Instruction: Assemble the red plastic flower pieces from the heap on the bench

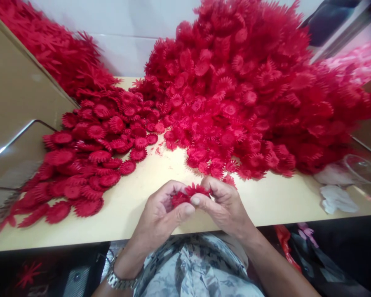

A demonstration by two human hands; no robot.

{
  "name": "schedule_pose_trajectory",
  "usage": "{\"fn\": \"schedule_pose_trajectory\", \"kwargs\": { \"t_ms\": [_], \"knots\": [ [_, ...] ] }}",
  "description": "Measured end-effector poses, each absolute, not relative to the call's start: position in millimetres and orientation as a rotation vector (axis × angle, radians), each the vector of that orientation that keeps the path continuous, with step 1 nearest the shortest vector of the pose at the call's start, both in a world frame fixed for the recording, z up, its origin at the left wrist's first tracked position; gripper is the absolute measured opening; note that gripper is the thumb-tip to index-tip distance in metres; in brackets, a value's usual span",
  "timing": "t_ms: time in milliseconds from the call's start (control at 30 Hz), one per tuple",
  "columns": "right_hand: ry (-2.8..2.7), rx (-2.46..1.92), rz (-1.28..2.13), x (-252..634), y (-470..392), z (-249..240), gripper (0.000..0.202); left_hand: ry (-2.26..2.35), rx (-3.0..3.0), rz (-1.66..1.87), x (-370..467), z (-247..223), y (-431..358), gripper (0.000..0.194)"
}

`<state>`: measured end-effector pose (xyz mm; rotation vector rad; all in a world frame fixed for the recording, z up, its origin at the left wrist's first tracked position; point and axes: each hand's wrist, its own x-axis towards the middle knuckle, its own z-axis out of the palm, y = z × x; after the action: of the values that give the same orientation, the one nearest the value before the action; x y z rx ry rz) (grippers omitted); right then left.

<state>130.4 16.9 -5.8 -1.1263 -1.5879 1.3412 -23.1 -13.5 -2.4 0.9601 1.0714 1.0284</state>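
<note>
Between both hands, just above the front edge of the table, is a red artificial flower piece (194,190) with thin pointed petals. My left hand (165,208) grips its left side, thumb in front and fingers curled behind. On the right side, my right hand (224,202) pinches the same piece between thumb and fingers. The thumbs hide part of it, so I cannot tell how many layers it has. Beyond the hands lies a large heap of similar red flower pieces (225,111). Stacked round red pieces (95,156) spread across the left side.
Flat long-petalled red pieces (58,53) pile up at the back left beside a tan board (21,74). A crumpled white tissue (336,199) and a clear round plastic item (363,169) lie at right. The pale tabletop (132,198) ends close to my body.
</note>
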Motion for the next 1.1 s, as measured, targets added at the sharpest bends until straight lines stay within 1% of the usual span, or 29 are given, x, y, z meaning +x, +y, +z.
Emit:
{"fn": "schedule_pose_trajectory", "kwargs": {
  "t_ms": [133, 200, 300, 367, 567, 633, 700, 767, 833, 867, 900, 967, 1033, 1100],
  "knots": [
    [-1.414, -0.981, 1.603, 130, 16, -9, 0.035, 0.999, 0.948, 1.061, -23, -11, -12, 0.013],
    [-1.36, -0.899, 1.619, 131, 17, -11, 0.035, 1.002, 0.957, 1.126, -23, -14, -14, 0.014],
    [-1.249, -0.843, 1.526, 133, 20, -12, 0.029, 1.058, 1.024, 1.207, -24, -15, -16, 0.01],
    [-1.248, -0.931, 1.383, 136, 22, -12, 0.026, 1.112, 1.088, 1.246, -24, -14, -17, 0.01],
    [-1.505, -1.229, 0.834, 147, 36, -4, 0.022, 1.239, 1.259, 1.336, -28, -14, -17, 0.01],
    [-1.617, -1.312, 0.584, 153, 43, -3, 0.02, 1.283, 1.313, 1.378, -30, -14, -18, 0.01],
    [-1.839, -1.363, 0.249, 157, 49, -3, 0.018, 1.309, 1.401, 1.385, -33, -15, -19, 0.01],
    [-2.018, -1.372, -0.038, 160, 52, -2, 0.022, 1.3, 1.48, 1.383, -35, -14, -19, 0.011],
    [-2.075, -1.342, -0.112, 160, 51, 2, 0.028, 1.262, 1.535, 1.37, -36, -13, -17, 0.012],
    [-2.083, -1.311, -0.037, 158, 49, 6, 0.031, 1.24, 1.555, 1.355, -36, -12, -16, 0.013],
    [-2.096, -1.257, 0.112, 156, 47, 10, 0.033, 1.214, 1.575, 1.337, -36, -11, -14, 0.013],
    [-2.141, -1.091, 0.552, 150, 42, 18, 0.034, 1.158, 1.615, 1.299, -36, -10, -12, 0.013],
    [-2.136, -0.931, 1.017, 144, 39, 23, 0.024, 1.111, 1.625, 1.271, -35, -9, -11, 0.013],
    [-2.033, -0.868, 1.294, 139, 38, 22, 0.01, 1.118, 1.576, 1.247, -34, -8, -11, 0.011]
  ]
}}
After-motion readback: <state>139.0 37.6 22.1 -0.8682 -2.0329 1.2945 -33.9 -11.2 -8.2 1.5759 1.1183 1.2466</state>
